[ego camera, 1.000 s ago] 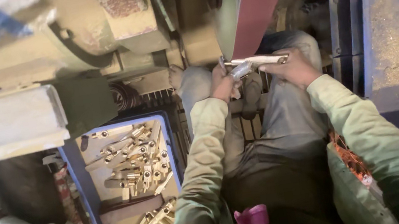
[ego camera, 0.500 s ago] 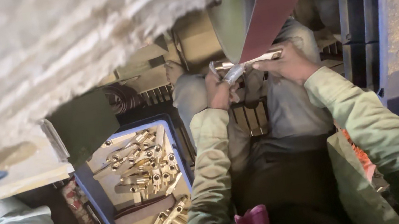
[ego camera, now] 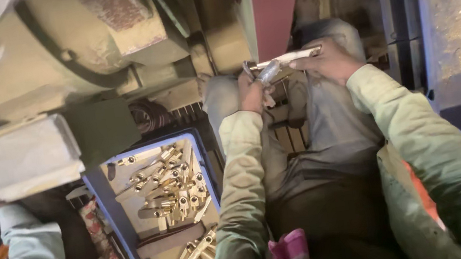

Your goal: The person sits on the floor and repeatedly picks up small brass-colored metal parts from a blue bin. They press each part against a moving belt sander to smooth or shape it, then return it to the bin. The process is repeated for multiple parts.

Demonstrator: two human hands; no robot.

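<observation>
gripping one metal piece [ego camera: 284, 60] — left hand [ego camera: 252, 92] and right hand [ego camera: 328, 63] clamped at its ends — just under the belt [ego camera: 273, 5].

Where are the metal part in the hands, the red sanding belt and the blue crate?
metal part [ego camera: 286, 58]: head view, its shaft.
sanding belt [ego camera: 276, 4]: head view, belt face.
blue crate [ego camera: 101, 194]: head view, left rim.

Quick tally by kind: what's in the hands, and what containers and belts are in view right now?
Metal workpiece held in left hand and right hand: 1
Blue crate of brass parts: 1
Red-brown sanding belt: 1
Total: 3
</observation>
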